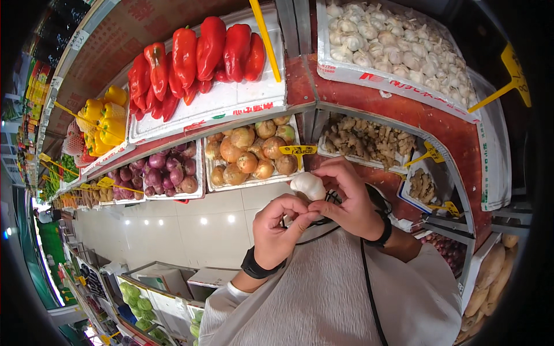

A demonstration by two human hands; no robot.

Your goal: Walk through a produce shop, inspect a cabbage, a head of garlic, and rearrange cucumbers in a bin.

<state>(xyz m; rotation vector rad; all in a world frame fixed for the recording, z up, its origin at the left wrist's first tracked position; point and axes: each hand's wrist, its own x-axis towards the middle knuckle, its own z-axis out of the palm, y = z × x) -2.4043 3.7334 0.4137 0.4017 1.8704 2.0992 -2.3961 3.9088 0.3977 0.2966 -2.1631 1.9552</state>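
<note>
A white garlic bulb is held in front of my chest, between both hands. My left hand is closed, its thumb and fingertips pinched at the bulb's lower edge. From the other side my right hand grips the bulb with bent fingers and thumb. The two thumbs nearly meet below the garlic. Just beyond the bulb stands a yellow price tag over a box of brown onions. Each wrist wears a black band.
Red peppers lie in a foam box at the upper left, with yellow peppers beside them. A large box of garlic stands upper right. Lower shelves hold ginger and purple onions. Cabbages sit lower left. A black cord hangs down my front.
</note>
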